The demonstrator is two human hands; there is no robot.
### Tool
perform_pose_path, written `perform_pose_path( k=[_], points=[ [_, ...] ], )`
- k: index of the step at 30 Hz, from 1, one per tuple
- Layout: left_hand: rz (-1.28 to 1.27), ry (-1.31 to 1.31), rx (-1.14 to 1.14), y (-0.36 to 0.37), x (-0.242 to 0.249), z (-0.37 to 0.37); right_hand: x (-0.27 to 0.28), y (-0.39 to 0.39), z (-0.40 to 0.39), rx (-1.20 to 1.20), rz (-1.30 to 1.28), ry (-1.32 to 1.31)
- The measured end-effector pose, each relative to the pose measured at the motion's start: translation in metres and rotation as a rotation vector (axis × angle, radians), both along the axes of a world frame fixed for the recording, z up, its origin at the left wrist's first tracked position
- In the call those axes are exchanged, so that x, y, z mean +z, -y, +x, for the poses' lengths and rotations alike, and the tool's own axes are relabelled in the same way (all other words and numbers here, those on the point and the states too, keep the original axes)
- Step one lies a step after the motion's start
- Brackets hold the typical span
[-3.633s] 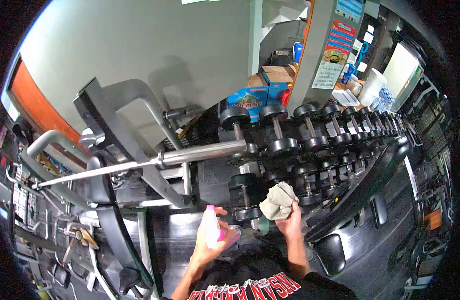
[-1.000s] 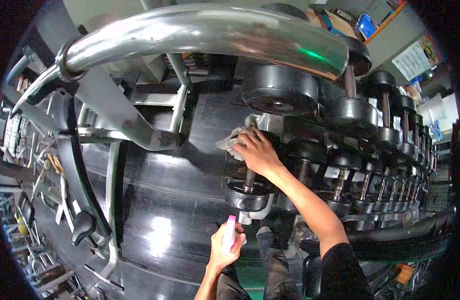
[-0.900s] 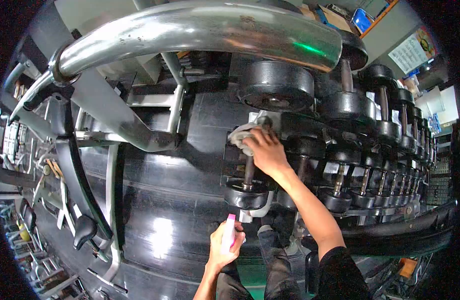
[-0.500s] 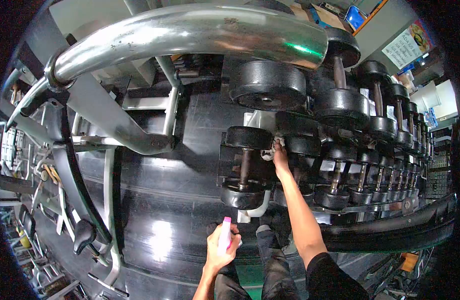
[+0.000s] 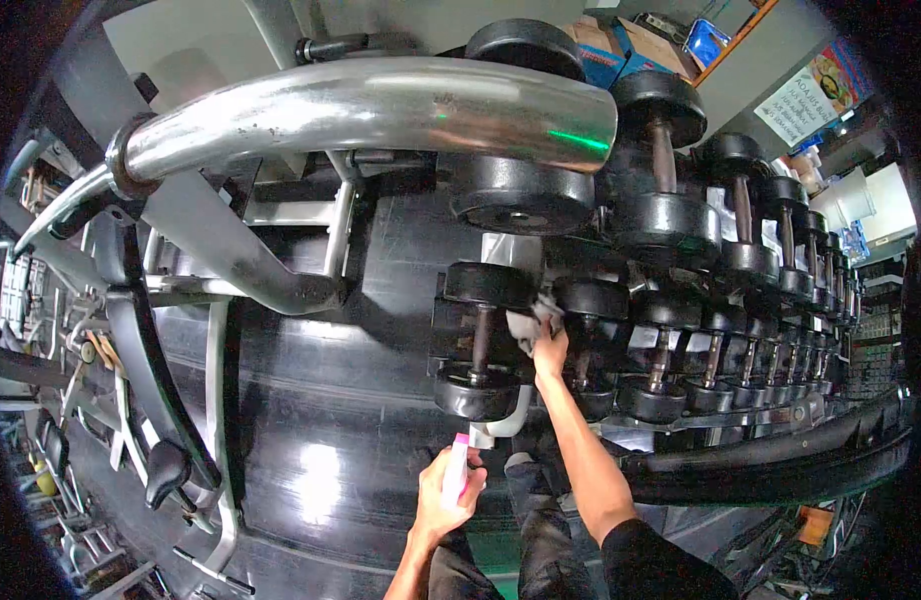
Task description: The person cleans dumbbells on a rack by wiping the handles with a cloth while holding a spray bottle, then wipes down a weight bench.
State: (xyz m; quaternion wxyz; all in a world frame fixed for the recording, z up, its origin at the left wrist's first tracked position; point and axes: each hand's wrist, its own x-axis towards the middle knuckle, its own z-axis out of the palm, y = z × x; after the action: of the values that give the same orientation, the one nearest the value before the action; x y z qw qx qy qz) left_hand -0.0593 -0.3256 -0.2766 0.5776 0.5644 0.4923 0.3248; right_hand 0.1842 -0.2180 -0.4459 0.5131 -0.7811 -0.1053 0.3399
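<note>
My right hand [image 5: 551,350] grips a crumpled grey-white cloth [image 5: 523,328] between two black dumbbells of the lower rack row. To its left is the end dumbbell [image 5: 478,397], with a worn metal handle; to its right stands the neighbouring dumbbell [image 5: 593,299]. Part of the rack's pale frame [image 5: 514,252] shows just beyond the cloth. Closer to my body, my left hand [image 5: 439,500] is wrapped around a white spray bottle [image 5: 457,474] with a pink tip. The bottle's lower part is hidden by my fingers.
A thick chrome tube [image 5: 371,110] of a machine crosses the upper view, overlapping the upper-row dumbbells [image 5: 666,228]. A black padded bench [image 5: 153,350] stands left on the dark floor [image 5: 311,400]. Cardboard boxes [image 5: 649,50] and a paper sign [image 5: 803,105] are at the back.
My right hand and the cloth have come back toward me and slightly left, and more of the cloth shows. My left hand keeps its hold on the spray bottle. The view has shifted a little.
</note>
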Motion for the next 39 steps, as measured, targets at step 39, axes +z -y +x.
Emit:
perform_pose_path(
  k=[39],
  points=[
    [0.425, -0.124, 0.413, -0.042, -0.037, 0.046, -0.003, -0.145, -0.119, 1.617, -0.265, 1.726]
  ],
)
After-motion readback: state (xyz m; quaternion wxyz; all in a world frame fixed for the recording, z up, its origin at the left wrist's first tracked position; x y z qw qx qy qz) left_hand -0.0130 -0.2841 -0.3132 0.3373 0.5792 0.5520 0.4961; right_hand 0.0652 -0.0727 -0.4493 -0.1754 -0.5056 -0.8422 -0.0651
